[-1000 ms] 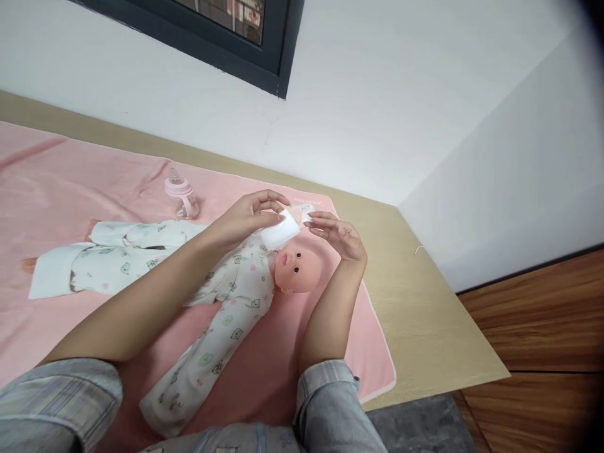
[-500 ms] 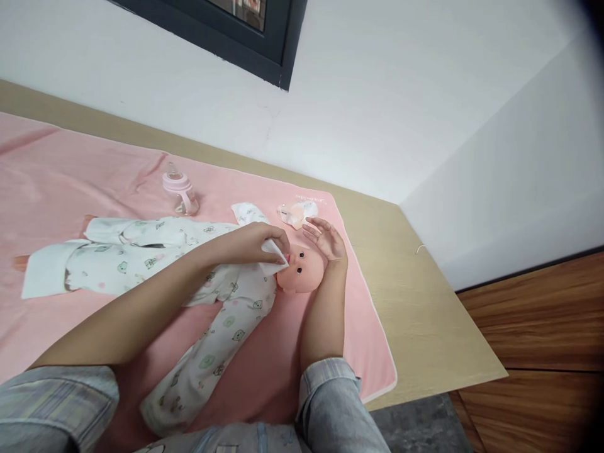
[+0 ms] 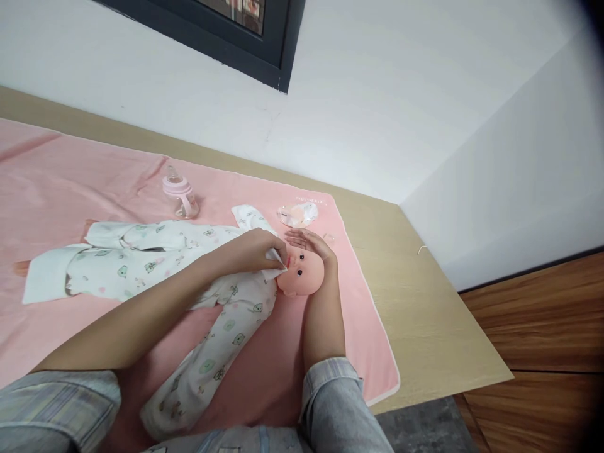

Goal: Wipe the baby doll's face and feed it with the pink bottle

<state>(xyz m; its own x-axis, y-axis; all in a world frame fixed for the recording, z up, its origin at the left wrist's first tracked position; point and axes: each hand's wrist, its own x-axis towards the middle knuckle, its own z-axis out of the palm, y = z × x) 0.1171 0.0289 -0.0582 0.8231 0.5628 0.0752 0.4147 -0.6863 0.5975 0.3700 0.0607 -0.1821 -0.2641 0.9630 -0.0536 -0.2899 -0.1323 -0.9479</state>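
A baby doll (image 3: 306,277) in white printed clothes (image 3: 231,333) lies on its back, its head toward the right. My left hand (image 3: 259,251) pinches a folded white tissue (image 3: 274,267) at the doll's mouth and chin. Around the far side of the doll's head curves my right hand (image 3: 314,242). Its fingers are stretched out and hold nothing; its palm seems to touch the head, though the contact is partly hidden.
A pink blanket (image 3: 268,371) covers much of the wooden tabletop (image 3: 406,296). A pink-topped baby bottle (image 3: 180,196) stands beyond the doll's body. Near the blanket's far corner lie a clear plastic packet (image 3: 298,215) and a small clear object (image 3: 329,238).
My right hand has come down and leftward against the doll's head, uncovering the small clear object. The left hand stays at the mouth with the tissue, shifted only slightly.
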